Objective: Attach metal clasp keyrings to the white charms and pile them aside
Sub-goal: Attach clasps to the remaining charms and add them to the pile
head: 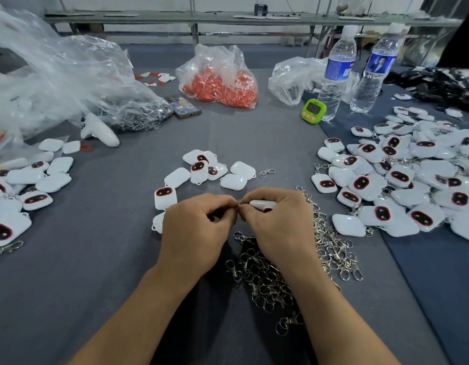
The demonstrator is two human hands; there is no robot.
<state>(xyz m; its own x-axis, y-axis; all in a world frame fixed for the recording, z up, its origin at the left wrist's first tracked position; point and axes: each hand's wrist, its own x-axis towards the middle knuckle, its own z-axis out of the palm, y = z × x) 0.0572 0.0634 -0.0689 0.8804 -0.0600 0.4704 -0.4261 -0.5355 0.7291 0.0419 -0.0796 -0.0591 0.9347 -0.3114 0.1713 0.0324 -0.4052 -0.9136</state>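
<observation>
My right hand (278, 222) grips a white charm (262, 205) edge-on above the grey cloth. My left hand (196, 227) pinches a small metal ring at the charm's corner, fingertips of both hands meeting at the middle. A heap of metal clasp keyrings (293, 267) lies under and right of my right wrist. Loose white charms (209, 169) with dark red-rimmed faces sit just beyond my hands. A large pile of charms with keyrings on them (401, 180) spreads at the right. One single keyring (267, 172) lies apart.
More charms (25, 191) lie at the left near a white controller (99, 131). Behind are clear plastic bags (57, 75), a bag of red pieces (220, 85), a phone (182, 106), a green timer (313, 111) and two water bottles (336, 72).
</observation>
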